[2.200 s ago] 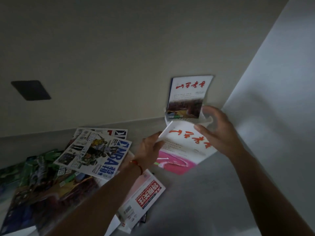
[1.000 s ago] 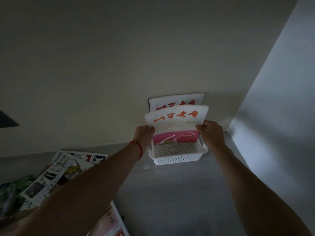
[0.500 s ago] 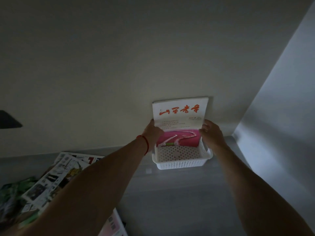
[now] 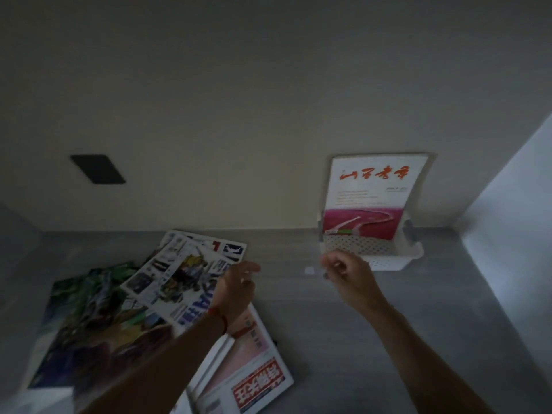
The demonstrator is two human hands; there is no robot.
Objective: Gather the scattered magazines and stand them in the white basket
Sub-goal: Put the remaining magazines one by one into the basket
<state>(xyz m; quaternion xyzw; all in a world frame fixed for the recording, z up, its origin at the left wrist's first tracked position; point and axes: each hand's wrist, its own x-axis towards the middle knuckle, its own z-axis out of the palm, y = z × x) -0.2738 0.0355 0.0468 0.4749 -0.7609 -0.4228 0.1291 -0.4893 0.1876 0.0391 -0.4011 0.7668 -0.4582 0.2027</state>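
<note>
Glossy, floppy magazines point(image 4: 179, 282) lie fanned on the desk's point(image 4: 388, 339) left, best pinched by the spine. Left hand point(image 4: 236, 286) hovers released; right hand point(image 4: 346, 274) loosely curled, empty, near the white basket point(image 4: 388, 258).

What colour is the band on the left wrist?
Red; the band shows in the head view.
</note>
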